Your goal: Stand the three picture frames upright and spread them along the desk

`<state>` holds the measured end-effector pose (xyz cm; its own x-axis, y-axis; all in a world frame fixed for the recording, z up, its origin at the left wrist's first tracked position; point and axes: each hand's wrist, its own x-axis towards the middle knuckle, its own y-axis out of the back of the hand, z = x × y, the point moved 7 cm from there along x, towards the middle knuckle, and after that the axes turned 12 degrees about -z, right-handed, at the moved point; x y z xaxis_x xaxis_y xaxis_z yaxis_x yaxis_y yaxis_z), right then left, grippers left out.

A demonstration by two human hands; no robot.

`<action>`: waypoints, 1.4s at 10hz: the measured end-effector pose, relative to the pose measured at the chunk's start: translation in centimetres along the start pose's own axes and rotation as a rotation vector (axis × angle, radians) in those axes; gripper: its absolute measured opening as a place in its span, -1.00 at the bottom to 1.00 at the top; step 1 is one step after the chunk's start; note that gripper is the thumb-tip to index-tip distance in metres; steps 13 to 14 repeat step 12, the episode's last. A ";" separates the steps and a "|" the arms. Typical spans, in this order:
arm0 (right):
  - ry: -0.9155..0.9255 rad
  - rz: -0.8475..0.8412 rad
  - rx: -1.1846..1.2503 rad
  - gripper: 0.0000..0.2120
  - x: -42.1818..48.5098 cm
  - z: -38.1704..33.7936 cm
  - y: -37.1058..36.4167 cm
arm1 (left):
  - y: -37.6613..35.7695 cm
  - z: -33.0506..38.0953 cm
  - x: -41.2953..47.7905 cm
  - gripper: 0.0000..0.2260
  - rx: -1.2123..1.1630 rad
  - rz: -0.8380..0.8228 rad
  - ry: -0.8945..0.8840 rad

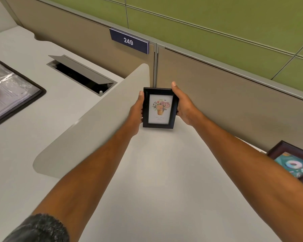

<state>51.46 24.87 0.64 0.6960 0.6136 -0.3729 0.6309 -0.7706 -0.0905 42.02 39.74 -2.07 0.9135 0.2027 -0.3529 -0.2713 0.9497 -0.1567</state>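
Both hands grip one black picture frame at picture centre: left hand clasps its left edge, right hand its right edge, thumb over the top corner. Frame stands upright, flower-pot print facing the camera, lower edge at the desk surface near the back partition; contact not certain.

Far left: open binder with papers, a fingertip at its edge. Left of centre: open cable hatch, then a low curved divider. Upper centre: sign "249". Lower right: dark brown picture frame, tilted, partly cut off by the picture edge.
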 end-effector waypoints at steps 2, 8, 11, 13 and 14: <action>0.007 0.005 -0.017 -0.37 3.0 -0.2 0.9 | 0.7 0.0 3.4 -0.55 0.020 0.015 -0.009; -0.009 0.031 -0.108 -0.36 5.4 0.0 1.4 | 1.2 -1.0 6.2 -0.40 0.059 -0.025 -0.067; -0.018 0.167 -0.189 -0.33 1.3 1.2 3.4 | 2.6 -2.9 2.7 -0.65 0.169 0.173 -0.112; -0.004 0.275 -0.226 -0.34 -1.1 2.3 4.4 | 3.2 -3.8 0.8 -0.67 0.313 0.256 -0.124; -0.004 0.275 -0.226 -0.34 -1.1 2.3 4.4 | 3.2 -3.8 0.8 -0.67 0.313 0.256 -0.124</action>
